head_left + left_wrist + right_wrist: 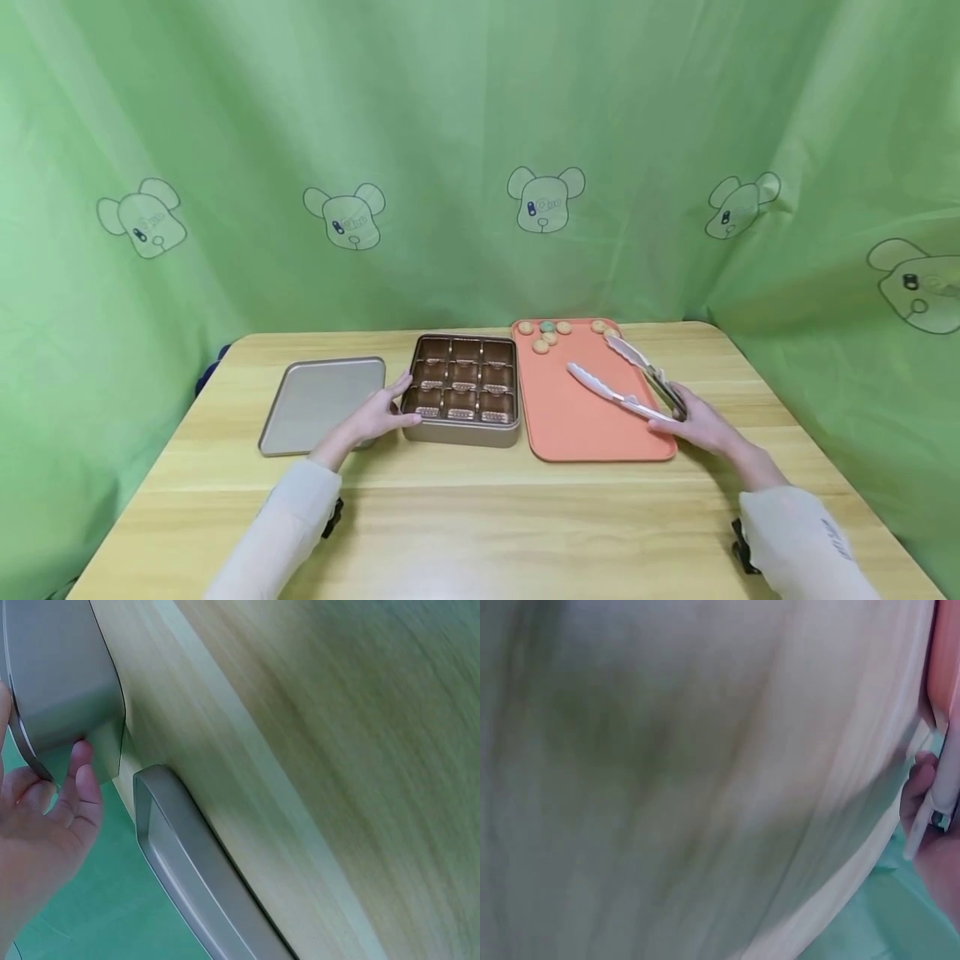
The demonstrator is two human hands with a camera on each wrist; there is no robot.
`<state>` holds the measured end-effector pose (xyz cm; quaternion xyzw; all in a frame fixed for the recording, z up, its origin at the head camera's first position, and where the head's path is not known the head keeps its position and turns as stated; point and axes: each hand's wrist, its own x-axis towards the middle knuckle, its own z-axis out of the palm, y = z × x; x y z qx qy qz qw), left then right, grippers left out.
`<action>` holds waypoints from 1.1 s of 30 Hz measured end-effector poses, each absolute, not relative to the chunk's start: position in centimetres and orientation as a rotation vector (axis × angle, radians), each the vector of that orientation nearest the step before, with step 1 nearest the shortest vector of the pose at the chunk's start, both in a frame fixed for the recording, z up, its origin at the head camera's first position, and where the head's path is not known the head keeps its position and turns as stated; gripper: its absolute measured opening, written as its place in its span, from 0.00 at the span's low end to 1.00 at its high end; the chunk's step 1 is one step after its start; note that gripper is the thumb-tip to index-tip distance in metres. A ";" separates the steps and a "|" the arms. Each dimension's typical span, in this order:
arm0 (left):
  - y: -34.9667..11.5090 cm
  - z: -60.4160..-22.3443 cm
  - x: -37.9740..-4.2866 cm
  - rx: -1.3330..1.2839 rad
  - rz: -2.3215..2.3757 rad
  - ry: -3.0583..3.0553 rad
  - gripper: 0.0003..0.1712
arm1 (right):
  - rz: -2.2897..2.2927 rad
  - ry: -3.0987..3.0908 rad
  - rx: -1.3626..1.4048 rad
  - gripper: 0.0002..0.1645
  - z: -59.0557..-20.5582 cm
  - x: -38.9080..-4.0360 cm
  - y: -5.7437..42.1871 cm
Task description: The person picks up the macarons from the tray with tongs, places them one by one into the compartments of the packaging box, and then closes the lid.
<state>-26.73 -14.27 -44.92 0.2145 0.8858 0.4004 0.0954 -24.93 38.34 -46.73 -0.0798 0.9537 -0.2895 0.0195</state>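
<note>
A bronze-coloured square baking tin [457,433] with a clear divided insert [463,375] stands mid-table, its several compartments bare. My left hand [375,417] rests at its left front corner, the thumb by the front edge and fingers along the left side. Fingertips touch the tin's outer wall [67,712] in the left wrist view. In my right hand [701,423] I hold metal tongs [600,387] with pale heads, spread apart over the orange tray [577,433]. One tong head reaches small round cookies [599,326] at the far right of the tray; nothing sits between the heads.
More small cookies [541,346], one of them bluish green [547,327], lie at the tray's far left corner. A flat bronze lid [318,400] lies left of the tin on the wooden table [465,525]. A green curtain [450,275] hangs behind.
</note>
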 end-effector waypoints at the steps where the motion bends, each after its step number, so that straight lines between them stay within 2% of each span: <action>1: -14.3 -44.8 -26.7 0.639 1.187 2.627 0.48 | -0.881 2.971 -0.243 0.53 -46.8 -25.1 38.3; 17: -14.5 -44.9 -26.8 0.618 1.178 2.631 0.49 | -0.893 3.082 -0.235 0.50 -46.7 -25.3 37.8; 33: -14.5 -45.0 -26.8 0.643 1.165 2.645 0.49 | -0.836 3.107 -0.444 0.44 -46.4 -26.4 34.7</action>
